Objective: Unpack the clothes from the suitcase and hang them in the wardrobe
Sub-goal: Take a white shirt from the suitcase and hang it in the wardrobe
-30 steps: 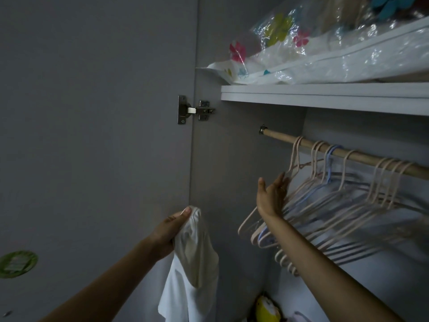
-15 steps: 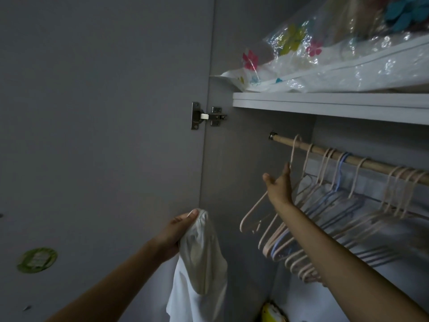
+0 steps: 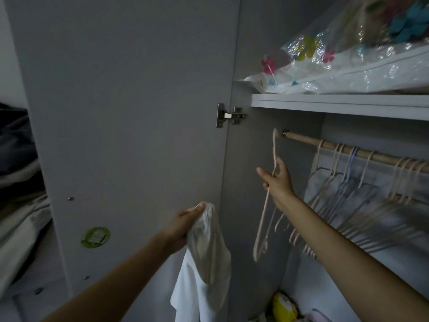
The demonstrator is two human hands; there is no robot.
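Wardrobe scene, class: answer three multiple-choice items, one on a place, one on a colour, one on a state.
1. Where does the flowered plastic bag lie?
A. on the shelf above the rail
B. on the wardrobe floor
C. hung on the door

2. What colour is the round sticker on the door?
A. red
B. green
C. blue

3. What is the state of the pink hanger in the right hand?
A. hooked on the rail
C. lying on the shelf
B. held, hook clear of the rail

Answers: 1 A, it rests on the shelf over the wooden rail. 2 B, it shows green. 3 B, its hook stands left of the rail's end.
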